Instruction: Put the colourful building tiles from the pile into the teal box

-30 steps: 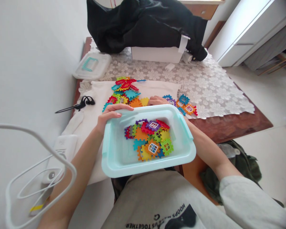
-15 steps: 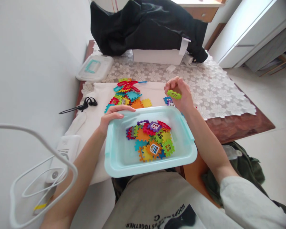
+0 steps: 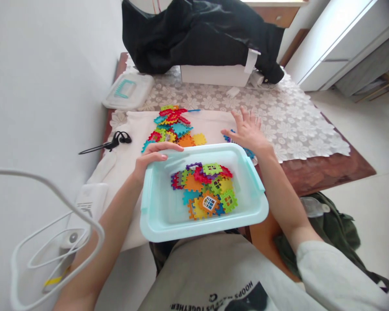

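Note:
My left hand grips the near-left rim of a pale aqua plastic tub, which rests on my lap. Inside lies a heap of colourful interlocking plastic building tiles, some with window shapes, and a green tile sits on top. My right hand is open with its fingers spread, holding nothing, just beyond the tub's far rim. Directly below it are a few blue and purple tiles, partly hidden by the hand and tub. A larger tile pile lies on a white cloth.
A lace tablecloth covers a brown table. On it are a clear lid with a teal handle, a white box under black fabric, and black earphones. A white wall runs along the left.
My right hand has opened and let go of the green tile, which now lies on top of the heap in the tub. My left hand has stayed on the rim.

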The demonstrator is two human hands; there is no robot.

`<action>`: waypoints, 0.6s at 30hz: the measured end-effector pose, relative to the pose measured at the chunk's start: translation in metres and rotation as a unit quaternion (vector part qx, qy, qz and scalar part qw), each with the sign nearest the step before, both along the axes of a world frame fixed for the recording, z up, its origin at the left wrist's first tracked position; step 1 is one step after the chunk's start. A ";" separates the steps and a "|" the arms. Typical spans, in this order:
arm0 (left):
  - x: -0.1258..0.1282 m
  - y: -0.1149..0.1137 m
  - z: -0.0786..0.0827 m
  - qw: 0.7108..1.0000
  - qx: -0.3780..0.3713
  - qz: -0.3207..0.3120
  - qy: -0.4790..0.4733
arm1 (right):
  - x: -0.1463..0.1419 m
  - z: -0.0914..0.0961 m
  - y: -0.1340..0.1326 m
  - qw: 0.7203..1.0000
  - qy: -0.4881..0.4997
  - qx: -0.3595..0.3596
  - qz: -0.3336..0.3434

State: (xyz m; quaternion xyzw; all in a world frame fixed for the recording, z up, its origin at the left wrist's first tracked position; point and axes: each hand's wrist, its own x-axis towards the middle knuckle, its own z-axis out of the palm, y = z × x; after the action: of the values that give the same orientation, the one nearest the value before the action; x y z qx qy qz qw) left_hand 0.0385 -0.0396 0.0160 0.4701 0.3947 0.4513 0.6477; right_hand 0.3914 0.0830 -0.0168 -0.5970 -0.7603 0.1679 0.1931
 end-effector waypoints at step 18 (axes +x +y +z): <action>-0.001 0.000 0.000 1.000 0.015 -0.009 0.003 | -0.007 0.008 -0.011 0.991 -0.111 -0.043 0.066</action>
State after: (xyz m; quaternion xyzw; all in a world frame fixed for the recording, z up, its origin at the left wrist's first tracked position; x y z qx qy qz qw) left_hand 0.0377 -0.0393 0.0160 0.4843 0.3854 0.4499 0.6438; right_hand 0.3842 0.0715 -0.0089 -0.5684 -0.8067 0.1457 0.0705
